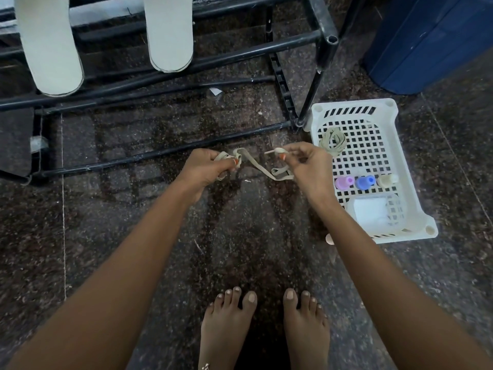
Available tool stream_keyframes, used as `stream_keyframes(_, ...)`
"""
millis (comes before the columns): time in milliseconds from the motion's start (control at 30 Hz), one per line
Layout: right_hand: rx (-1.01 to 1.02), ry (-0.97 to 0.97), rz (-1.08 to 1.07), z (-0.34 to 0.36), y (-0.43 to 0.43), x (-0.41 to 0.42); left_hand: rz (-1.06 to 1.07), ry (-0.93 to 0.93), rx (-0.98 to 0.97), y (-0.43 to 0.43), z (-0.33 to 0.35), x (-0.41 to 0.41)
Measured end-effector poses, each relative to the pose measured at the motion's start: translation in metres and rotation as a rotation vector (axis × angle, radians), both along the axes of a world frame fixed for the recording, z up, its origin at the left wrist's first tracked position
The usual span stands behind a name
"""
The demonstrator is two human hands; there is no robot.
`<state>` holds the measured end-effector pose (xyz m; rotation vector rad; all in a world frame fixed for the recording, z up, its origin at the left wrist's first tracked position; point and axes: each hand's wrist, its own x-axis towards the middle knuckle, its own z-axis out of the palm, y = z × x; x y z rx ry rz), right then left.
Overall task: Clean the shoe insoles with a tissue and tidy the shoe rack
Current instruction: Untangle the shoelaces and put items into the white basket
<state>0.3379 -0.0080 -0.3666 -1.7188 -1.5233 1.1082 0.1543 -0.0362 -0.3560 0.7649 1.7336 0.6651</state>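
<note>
A beige shoelace stretches between my two hands above the dark stone floor. My left hand grips a bunched part of the lace. My right hand pinches the other end near its tip. Two pale insoles lie across the bars of the black shoe rack at the top of the view. A folded white tissue sits in the white basket to the right of my right hand.
The basket also holds a second coiled lace and three small bottles: pink, blue and cream. A blue bin stands at the top right. My bare feet are on the floor below.
</note>
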Motion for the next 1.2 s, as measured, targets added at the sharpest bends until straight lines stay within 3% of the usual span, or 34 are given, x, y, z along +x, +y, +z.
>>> stream_keyframes(400,0.018,0.02,0.161,-0.002,-0.007,-0.025,-0.041,-0.142,0.042,0.003,0.007,0.008)
stream_keyframes(567,0.072,-0.016,0.441,0.0,-0.009,-0.03,-0.101,-0.211,0.049,0.004,0.014,0.011)
stream_keyframes(800,0.045,0.156,0.242,0.005,-0.006,-0.022,-0.117,-0.365,-0.004,0.003,0.017,0.014)
stream_keyframes(967,0.038,0.225,0.16,0.008,0.001,-0.018,-0.285,-0.372,-0.082,0.001,0.016,0.015)
stream_keyframes(1200,0.051,0.244,0.08,0.009,0.001,-0.016,-0.371,-0.43,0.044,-0.003,0.018,0.018)
